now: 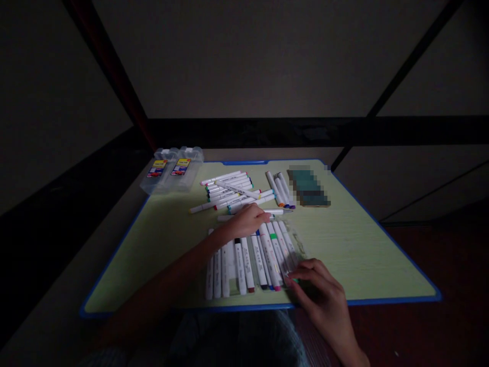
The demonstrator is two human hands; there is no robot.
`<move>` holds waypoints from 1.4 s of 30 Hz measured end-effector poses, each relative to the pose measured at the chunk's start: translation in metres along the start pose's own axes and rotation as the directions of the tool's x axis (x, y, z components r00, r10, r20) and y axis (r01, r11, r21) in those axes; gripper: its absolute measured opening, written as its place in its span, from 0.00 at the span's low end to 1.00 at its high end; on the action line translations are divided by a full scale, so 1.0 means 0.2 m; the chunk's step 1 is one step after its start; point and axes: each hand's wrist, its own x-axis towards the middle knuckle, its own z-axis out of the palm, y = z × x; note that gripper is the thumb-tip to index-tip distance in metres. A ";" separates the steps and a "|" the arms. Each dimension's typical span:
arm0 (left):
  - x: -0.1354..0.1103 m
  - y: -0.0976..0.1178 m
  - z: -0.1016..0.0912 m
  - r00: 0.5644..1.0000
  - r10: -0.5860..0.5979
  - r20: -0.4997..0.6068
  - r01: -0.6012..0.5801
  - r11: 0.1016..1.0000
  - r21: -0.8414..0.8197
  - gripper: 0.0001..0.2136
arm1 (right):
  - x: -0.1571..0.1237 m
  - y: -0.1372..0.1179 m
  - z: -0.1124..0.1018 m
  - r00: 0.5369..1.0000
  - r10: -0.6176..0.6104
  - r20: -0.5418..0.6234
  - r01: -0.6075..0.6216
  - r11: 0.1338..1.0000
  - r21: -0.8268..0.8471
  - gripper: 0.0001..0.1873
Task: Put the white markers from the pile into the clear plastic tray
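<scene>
A row of white markers (260,260) lies side by side near the table's front edge, with clear plastic showing around it. My left hand (248,223) reaches over the far end of the row, fingers curled closed around a white marker (280,211) with a grey end pointing right. Another marker (224,218) lies crosswise, partly hidden under this hand. At the row's near right corner, my right hand (323,290) pinches the green end (295,280) of a marker between thumb and fingers. Its fingers partly cover that marker.
Beyond my left hand is a loose pile of white markers (229,188) with coloured ends. Several more markers (280,188) lie right of it, next to a pixelated phone-like slab (309,187). A clear plastic case (168,176) stands at the far left of the blue-edged table (362,255).
</scene>
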 end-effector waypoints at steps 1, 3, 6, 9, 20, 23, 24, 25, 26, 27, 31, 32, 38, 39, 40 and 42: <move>0.01 -0.01 0.00 0.999 -0.024 0.037 0.022 0.999 0.041 0.11 | 0.00 0.01 -0.01 1.000 0.027 0.002 -0.027 0.999 0.032 0.03; 0.02 -0.01 0.00 0.993 -0.066 0.093 0.053 0.989 0.140 0.13 | 0.01 0.03 -0.02 0.997 0.076 0.006 -0.077 0.992 0.100 0.02; 0.02 0.00 0.00 0.993 -0.074 0.097 0.054 0.979 0.196 0.14 | 0.02 0.05 -0.04 0.993 0.104 0.061 -0.113 0.980 0.164 0.01; 0.02 0.01 0.01 0.995 -0.065 0.081 0.047 0.977 0.207 0.14 | 0.02 0.06 -0.05 0.984 0.087 0.153 -0.114 0.978 0.175 0.03; 0.03 -0.01 0.03 0.997 -0.067 0.031 0.063 0.991 0.116 0.13 | 0.02 0.06 -0.06 0.972 0.037 0.231 -0.064 0.992 0.111 0.04; 0.03 -0.01 0.02 0.998 -0.048 0.030 0.044 0.989 0.141 0.15 | 0.02 0.06 -0.06 0.975 0.028 0.222 -0.054 0.992 0.112 0.05; 0.02 0.00 0.03 0.999 -0.041 0.033 0.035 0.986 0.164 0.15 | 0.02 0.06 -0.06 0.975 0.026 0.219 -0.051 0.992 0.112 0.05; 0.02 0.00 0.03 0.999 -0.031 0.033 0.024 0.981 0.192 0.16 | 0.02 0.06 -0.06 0.976 0.025 0.217 -0.050 0.993 0.110 0.05; 0.01 0.00 0.03 0.999 -0.015 0.029 0.008 0.975 0.221 0.17 | 0.02 0.06 -0.06 0.976 0.025 0.217 -0.049 0.993 0.107 0.05; 0.01 0.01 0.03 1.000 0.004 0.020 -0.009 0.968 0.249 0.17 | 0.02 0.06 -0.06 0.976 0.025 0.218 -0.049 0.993 0.104 0.04; 0.00 0.01 0.04 0.999 0.034 0.030 -0.041 0.955 0.294 0.18 | 0.02 0.06 -0.06 0.975 0.019 0.220 -0.041 0.995 0.094 0.05; 0.00 0.01 0.04 0.999 0.022 0.040 -0.032 0.956 0.290 0.18 | 0.02 0.06 -0.06 0.976 0.017 0.219 -0.038 0.995 0.094 0.05; 0.02 -0.01 0.03 0.997 -0.056 0.054 0.044 0.979 0.200 0.17 | 0.01 0.06 -0.06 0.975 0.029 0.220 -0.052 0.994 0.101 0.04; 0.02 -0.01 0.03 0.997 -0.060 0.055 0.049 0.982 0.182 0.16 | 0.01 0.06 -0.06 0.974 0.030 0.223 -0.054 0.994 0.100 0.04; 0.02 -0.02 0.03 0.997 -0.060 0.055 0.050 0.985 0.168 0.16 | 0.01 0.07 -0.06 0.974 0.032 0.224 -0.055 0.994 0.099 0.04; 0.02 -0.02 0.02 0.997 -0.055 0.059 0.046 0.988 0.146 0.15 | 0.01 0.07 -0.06 0.973 0.030 0.227 -0.053 0.994 0.097 0.04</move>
